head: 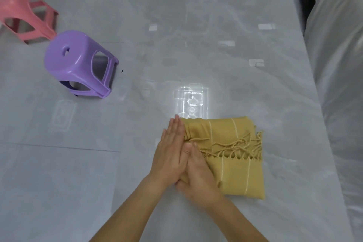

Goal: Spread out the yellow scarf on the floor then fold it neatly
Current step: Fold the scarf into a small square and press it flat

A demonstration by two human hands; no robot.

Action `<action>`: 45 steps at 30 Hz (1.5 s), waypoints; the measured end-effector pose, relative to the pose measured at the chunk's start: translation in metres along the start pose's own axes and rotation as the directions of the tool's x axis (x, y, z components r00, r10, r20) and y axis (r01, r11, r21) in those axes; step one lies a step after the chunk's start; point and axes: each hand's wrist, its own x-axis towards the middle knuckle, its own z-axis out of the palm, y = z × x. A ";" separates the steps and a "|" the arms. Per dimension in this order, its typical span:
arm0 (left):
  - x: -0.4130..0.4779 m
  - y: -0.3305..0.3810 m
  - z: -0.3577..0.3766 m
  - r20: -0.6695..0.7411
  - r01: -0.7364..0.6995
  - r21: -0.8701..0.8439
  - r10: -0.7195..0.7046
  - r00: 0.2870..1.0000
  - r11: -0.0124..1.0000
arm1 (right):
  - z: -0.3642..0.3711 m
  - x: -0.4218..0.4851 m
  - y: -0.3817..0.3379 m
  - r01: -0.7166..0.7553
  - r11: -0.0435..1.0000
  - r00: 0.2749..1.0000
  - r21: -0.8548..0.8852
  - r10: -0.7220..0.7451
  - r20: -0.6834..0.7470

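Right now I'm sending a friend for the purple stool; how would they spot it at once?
On the glossy grey floor, look far left of the folded yellow scarf. Two plastic stools are there: the pink stool is at the frame's edge, and the purple stool is the nearer one, closer to the scarf.

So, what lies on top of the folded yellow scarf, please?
The scarf has its own fringe across the top; the left hand and right hand lie flat at its left edge, hiding the fabric beneath.
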 end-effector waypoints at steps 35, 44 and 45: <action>0.016 0.015 0.093 -0.006 0.078 0.488 -0.086 0.996 0.869 | -0.067 -0.006 0.103 -0.274 0.770 0.943 -0.576 0.099 -0.316; 0.019 0.014 0.089 0.001 0.075 0.463 -0.086 0.996 0.883 | -0.076 -0.006 0.105 -0.238 0.817 0.960 -0.525 0.115 -0.257; 0.018 0.015 0.086 -0.003 0.071 0.450 -0.078 0.997 0.890 | -0.083 -0.008 0.105 -0.202 0.849 0.966 -0.489 0.091 -0.240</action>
